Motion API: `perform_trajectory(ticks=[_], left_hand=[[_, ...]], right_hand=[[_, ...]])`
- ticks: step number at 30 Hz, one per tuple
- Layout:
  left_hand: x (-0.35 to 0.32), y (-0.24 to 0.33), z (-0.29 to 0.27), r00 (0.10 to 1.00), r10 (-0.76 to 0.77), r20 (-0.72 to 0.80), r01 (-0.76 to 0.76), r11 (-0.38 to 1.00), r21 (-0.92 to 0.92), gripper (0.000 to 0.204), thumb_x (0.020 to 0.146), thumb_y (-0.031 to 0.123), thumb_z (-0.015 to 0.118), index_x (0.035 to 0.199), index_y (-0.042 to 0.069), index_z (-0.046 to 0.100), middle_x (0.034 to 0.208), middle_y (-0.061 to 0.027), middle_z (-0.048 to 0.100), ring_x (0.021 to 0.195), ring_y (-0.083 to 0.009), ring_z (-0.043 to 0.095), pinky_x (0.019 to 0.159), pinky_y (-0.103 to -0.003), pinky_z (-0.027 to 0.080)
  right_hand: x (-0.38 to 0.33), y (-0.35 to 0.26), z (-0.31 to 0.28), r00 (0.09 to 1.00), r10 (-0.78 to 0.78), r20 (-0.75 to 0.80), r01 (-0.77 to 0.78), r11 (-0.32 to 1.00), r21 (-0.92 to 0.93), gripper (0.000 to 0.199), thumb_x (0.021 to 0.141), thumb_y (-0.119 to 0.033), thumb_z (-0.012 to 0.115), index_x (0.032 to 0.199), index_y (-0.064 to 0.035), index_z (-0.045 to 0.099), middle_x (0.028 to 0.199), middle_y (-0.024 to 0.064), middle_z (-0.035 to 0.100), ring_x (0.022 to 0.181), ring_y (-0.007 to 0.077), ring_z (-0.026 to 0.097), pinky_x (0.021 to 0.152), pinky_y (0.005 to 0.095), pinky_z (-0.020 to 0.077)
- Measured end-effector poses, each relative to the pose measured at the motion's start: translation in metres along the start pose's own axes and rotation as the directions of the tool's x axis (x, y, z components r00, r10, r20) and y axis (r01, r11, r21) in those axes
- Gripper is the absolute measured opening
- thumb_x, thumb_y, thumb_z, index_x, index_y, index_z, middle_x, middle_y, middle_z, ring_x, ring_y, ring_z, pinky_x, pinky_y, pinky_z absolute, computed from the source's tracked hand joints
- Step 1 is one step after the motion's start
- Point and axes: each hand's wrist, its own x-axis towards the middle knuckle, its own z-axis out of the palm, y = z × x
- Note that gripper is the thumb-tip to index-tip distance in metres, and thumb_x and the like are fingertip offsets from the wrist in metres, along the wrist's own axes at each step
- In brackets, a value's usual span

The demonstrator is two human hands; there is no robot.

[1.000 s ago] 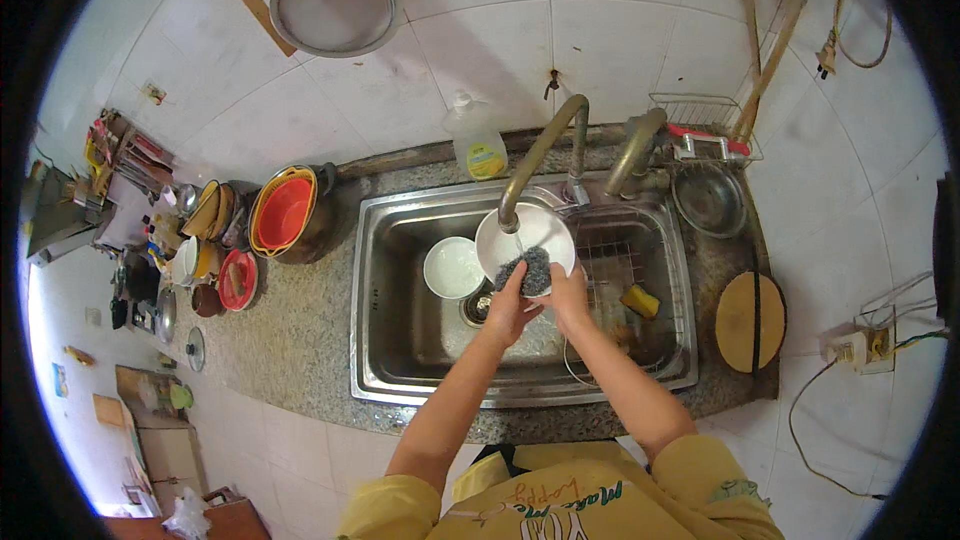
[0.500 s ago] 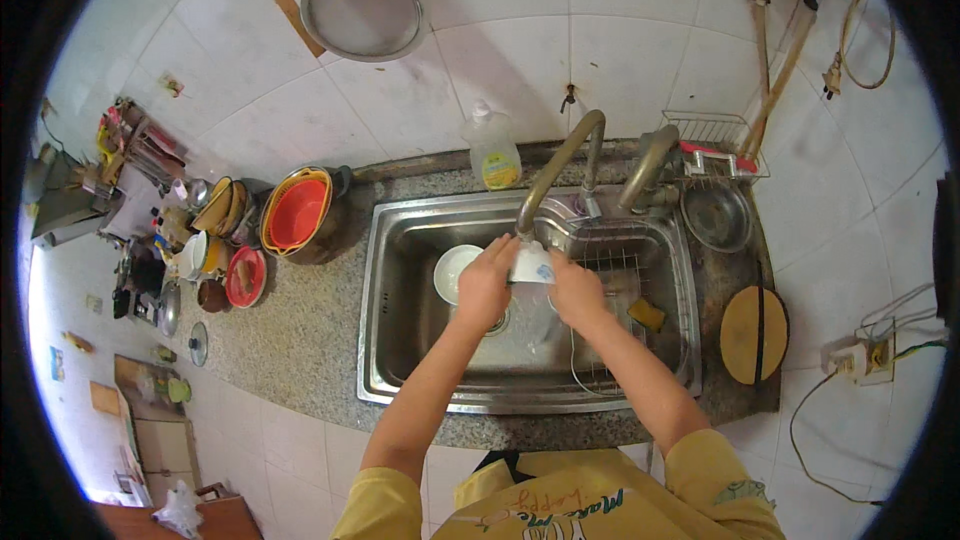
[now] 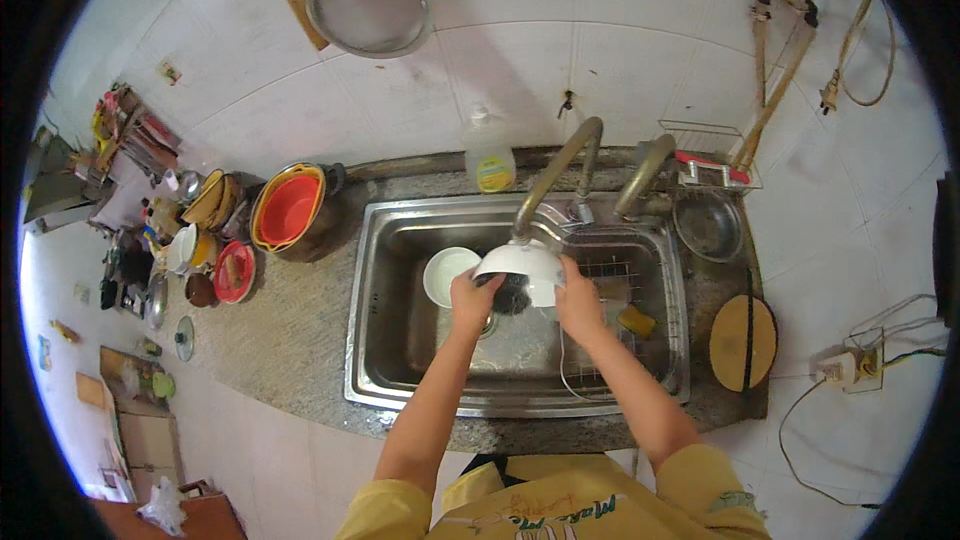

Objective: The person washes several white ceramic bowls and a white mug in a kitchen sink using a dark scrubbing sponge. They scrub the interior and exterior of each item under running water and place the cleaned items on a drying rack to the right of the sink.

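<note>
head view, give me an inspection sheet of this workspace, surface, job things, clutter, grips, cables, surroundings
Surface: speckled counter with a steel sink set in.
Job's things: white bowl tilted under the tap, dark scourer at its mouth; second bowl in the sink.
Clutter: bottle behind the sink; red plate and lid to the left; round board to the right.
Grips: left hand and right hand hold the white bowl's opposite sides.
Cables: plug hanging by the right wall; cord trailing below the socket.
Surroundings: tiled wall, sieve hanging on it.
</note>
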Motion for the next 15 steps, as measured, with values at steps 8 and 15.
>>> perform_trajectory(ticks=[8,15], left_hand=[[-0.033,-0.020,0.034,0.888,-0.308,0.341,0.454,0.480,-0.751,0.028,0.075,0.011,0.061,0.101,0.008,0.051,0.091,-0.0047,0.057,0.083,-0.0185,0.055,0.068,-0.035,0.046],[-0.019,-0.013,0.015,0.969,0.081,-0.235,-0.132,0.969,-0.207,0.025,0.070,-0.001,0.055,0.094,-0.002,0.058,0.085,-0.0092,0.061,0.079,-0.0151,0.056,0.072,-0.026,0.042]], right_hand=[[0.010,0.019,0.035,0.913,0.349,0.209,-0.372,0.505,0.779,0.038,0.079,-0.022,0.056,0.109,0.0004,0.049,0.096,0.0093,0.057,0.085,0.0160,0.052,0.075,0.0283,0.0397],[0.006,0.027,0.029,0.896,0.299,0.328,-0.443,0.545,0.712,0.039,0.079,-0.019,0.055,0.109,0.0035,0.045,0.104,0.0124,0.051,0.091,0.0198,0.051,0.079,0.0300,0.0417]])
